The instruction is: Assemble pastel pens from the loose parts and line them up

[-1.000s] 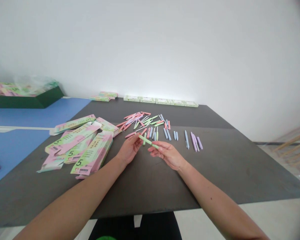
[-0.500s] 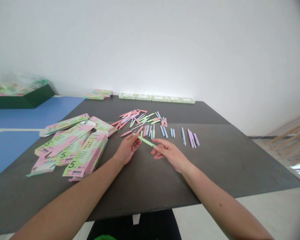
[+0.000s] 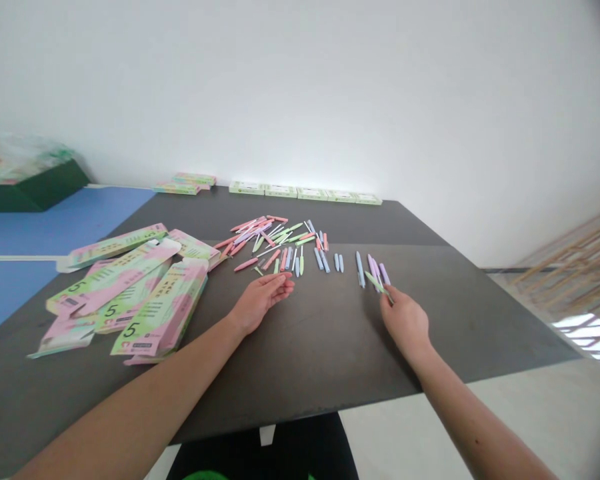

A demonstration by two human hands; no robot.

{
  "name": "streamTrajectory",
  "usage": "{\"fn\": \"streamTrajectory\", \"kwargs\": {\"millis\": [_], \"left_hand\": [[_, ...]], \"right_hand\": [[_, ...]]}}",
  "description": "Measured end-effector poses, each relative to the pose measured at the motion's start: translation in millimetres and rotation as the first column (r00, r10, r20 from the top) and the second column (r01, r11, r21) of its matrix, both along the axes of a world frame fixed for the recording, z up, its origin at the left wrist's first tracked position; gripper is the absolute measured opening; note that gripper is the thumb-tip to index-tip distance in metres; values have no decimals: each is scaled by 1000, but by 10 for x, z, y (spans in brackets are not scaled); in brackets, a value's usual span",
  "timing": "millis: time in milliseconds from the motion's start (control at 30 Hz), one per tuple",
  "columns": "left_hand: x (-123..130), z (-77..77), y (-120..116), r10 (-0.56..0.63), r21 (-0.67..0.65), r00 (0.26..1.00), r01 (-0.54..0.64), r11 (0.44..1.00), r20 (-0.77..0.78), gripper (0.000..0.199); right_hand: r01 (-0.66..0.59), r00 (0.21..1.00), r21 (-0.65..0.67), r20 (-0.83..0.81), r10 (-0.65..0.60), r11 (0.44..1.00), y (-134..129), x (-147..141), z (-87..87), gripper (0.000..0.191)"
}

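The right hand (image 3: 405, 321) has swung away from the left, its fingers (image 3: 389, 292) pinching a green pen (image 3: 375, 281) right beside the purple pens (image 3: 375, 269). The left hand (image 3: 259, 301) now lies relaxed and empty on the dark table (image 3: 330, 353).

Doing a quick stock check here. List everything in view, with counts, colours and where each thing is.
table: one, dark grey, under the hands
loose pens: too many to count, mainly pink, green and blue, mid-table
blue and purple pens: about six, right of the loose pens
pen boxes: about six, pink and green, heaped at table's left
stacked boxes: a few, pink and green, far edge
flat boxes: five, pale green, row along far edge
tray: one, dark green, far left
blue surface: one, blue, left of table
wooden rack: one, pale wood, far right
green pen: one, green, among the purple pens
left hand: one, open, empty, near the loose pens
right hand: one, fingertips on the green pen
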State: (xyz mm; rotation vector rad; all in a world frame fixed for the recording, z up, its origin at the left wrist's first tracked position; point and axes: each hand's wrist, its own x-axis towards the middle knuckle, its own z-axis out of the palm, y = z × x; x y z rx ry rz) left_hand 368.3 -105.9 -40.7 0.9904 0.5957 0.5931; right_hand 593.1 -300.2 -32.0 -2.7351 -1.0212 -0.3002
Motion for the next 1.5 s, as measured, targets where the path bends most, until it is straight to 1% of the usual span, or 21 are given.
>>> {"fn": "streamTrajectory", "kwargs": {"millis": [67,167,233,333,400,467,533,633,733,800,867,967,1033,1100,1233,1300,1367,1433,1500], "left_hand": [[-4,-6,4,-1,-4,1000,1,1000,4,25],[-6,-23,14,-9,-8,1000,9,1000,11,24],[-5,-33,20,-12,-11,1000,12,1000,14,23],[-4,-44,25,-19,-18,1000,20,1000,23,22],[-3,-49,26,-28,-17,999,29,999,27,23],[0,-55,25,-42,-4,999,42,999,23,24],[2,-61,24,-58,15,998,57,998,14,24],[4,-72,22,-70,38,998,70,997,7,25],[4,-77,12,-90,63,996,90,994,-7,26],[3,-74,-2,-111,91,994,112,990,-22,27],[2,-66,-18,-127,118,991,131,984,-37,27],[1,-57,-33,-138,142,989,145,979,-56,25],[1,-58,-35,-138,146,989,145,979,-56,25],[1,-63,-31,-139,145,989,145,979,-52,25],[0,-66,-26,-147,134,988,153,979,-54,26],[0,-61,-27,-143,124,988,148,981,-49,26],[2,-52,-30,-128,110,991,131,985,-33,26],[8,-41,-33,-99,99,995,100,990,-14,27],[13,-25,-37,-58,100,998,57,993,3,28]], "right_hand": [[-26,1000,-101,14,27,995,53,-14,-36,37],[-85,996,-235,-27,81,968,118,-34,-55,40],[-123,992,-289,-60,110,949,144,-27,-46,43],[-145,989,-327,-74,128,934,173,-5,-9,46],[-134,991,-316,-53,124,939,208,3,35,45],[-121,993,-267,-16,121,956,277,-3,98,40],[-133,990,-210,13,139,969,396,-21,178,35],[-201,979,-187,-6,203,962,673,-65,298,33],[-254,967,-209,-62,247,944,1018,-120,364,31],[-286,958,-214,-86,274,934,1239,-165,361,30],[-312,950,-219,-107,295,925,1426,-216,323,31],[-319,946,-225,-138,293,921,1621,-294,229,38],[-316,945,-222,-165,284,922,1703,-332,170,46],[-319,939,-210,-204,278,924,1757,-354,136,49],[-320,914,-140,-305,267,937,1787,-354,171,43],[-331,885,-67,-367,286,941,1754,-356,224,38],[-368,827,28,-448,341,929,1681,-385,274,33],[-421,726,135,-543,422,897,1569,-453,303,33],[-462,596,242,-628,501,853,1431,-550,308,39]]}}
